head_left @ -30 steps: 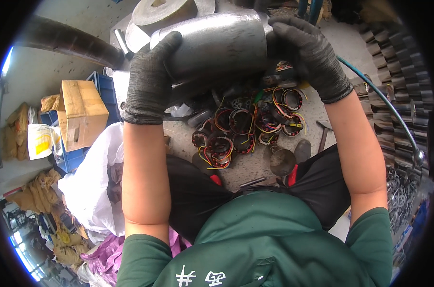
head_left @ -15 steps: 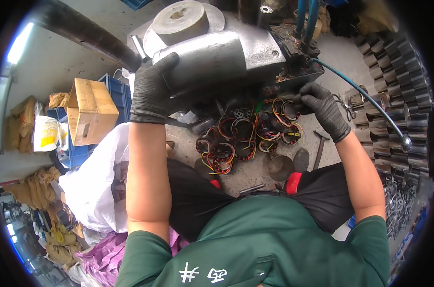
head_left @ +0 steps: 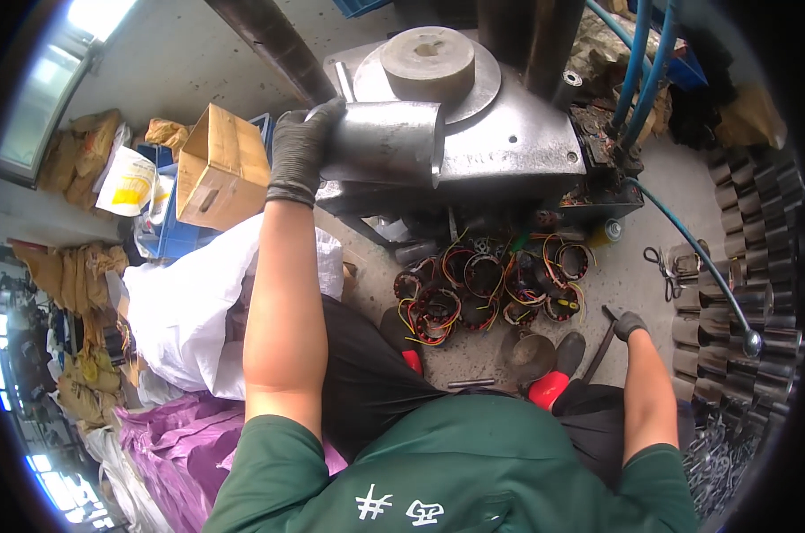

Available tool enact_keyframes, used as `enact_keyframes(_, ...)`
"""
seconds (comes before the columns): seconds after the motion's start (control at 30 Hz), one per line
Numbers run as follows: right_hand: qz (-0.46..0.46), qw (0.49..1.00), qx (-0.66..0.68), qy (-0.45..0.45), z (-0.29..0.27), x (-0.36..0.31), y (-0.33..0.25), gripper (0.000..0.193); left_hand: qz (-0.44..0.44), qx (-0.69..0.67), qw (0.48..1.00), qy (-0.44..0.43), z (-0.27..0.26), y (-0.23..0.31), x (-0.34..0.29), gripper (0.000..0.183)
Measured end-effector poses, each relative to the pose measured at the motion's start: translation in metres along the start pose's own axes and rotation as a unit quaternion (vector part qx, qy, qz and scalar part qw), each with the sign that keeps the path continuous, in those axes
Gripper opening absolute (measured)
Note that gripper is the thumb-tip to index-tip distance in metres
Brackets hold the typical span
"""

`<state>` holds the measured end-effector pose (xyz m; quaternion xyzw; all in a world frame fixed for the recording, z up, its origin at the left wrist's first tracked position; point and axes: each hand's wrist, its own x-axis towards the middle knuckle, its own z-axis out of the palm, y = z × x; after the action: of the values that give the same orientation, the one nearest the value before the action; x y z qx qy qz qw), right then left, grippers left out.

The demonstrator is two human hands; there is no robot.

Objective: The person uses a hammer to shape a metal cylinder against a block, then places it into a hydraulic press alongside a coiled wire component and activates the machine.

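Observation:
My gloved left hand (head_left: 303, 147) is closed on the left end of a smooth grey metal cylinder (head_left: 380, 144), thumb over its rim. The cylinder lies on its side at the left front of the metal machine table (head_left: 527, 142), with its open end facing right. Low on the right, my gloved right hand (head_left: 631, 326) is closed at the head end of a hammer (head_left: 599, 348) beside my shoe. Its fingertips are small and partly hidden. Several wire-wound stators (head_left: 438, 305) with coloured leads sit on the floor under the table edge.
A thick round metal block (head_left: 428, 62) stands on the table. Stacked metal cylinders (head_left: 762, 231) line the right side, near scissors (head_left: 662, 271) and a teal hose with a ball-ended tip (head_left: 753, 342). A white sack (head_left: 185, 293) and cardboard box (head_left: 220, 169) are at left.
My right hand has come down from the table's edge to the hammer on the floor. The left hand still holds the cylinder, now turned more level. The whole view has shifted.

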<state>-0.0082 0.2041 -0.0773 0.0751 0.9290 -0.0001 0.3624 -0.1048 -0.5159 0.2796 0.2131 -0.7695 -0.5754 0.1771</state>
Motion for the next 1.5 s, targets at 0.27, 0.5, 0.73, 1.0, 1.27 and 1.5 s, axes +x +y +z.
enact_keyframes(0.27, 0.291, 0.873, 0.38, -0.098, 0.11, 0.033, 0.054, 0.044, 0.413, 0.377, 0.824, 0.092, 0.094, 0.007, -0.099, 0.065)
enact_keyframes(0.5, 0.279, 0.929, 0.231, 0.072, 0.123, 0.017, 0.028, 0.059, 0.478, 0.277, 0.818, 0.161, 0.116, 0.002, -0.104, 0.042)
enact_keyframes(0.73, 0.264, 0.943, 0.202, 0.033, 0.098, 0.003, 0.025, 0.059, 0.51, 0.237, 0.816, 0.133, 0.108, -0.008, -0.095, 0.027)
enact_keyframes(1.0, 0.138, 0.987, 0.072, 0.045, -0.013, -0.032, 0.041, 0.038, 0.525, 0.167, 0.826, 0.118, 0.095, -0.005, -0.091, 0.023)
enact_keyframes(1.27, -0.007, 0.927, 0.36, -0.102, -0.143, -0.154, -0.045, 0.028, 0.491, 0.22, 0.833, 0.131, 0.103, 0.004, -0.092, 0.036)
enact_keyframes(1.5, -0.239, 0.844, 0.476, 0.067, -0.248, -0.286, -0.215, 0.046, 0.461, 0.148, 0.86, 0.164, 0.11, 0.006, -0.091, 0.068)
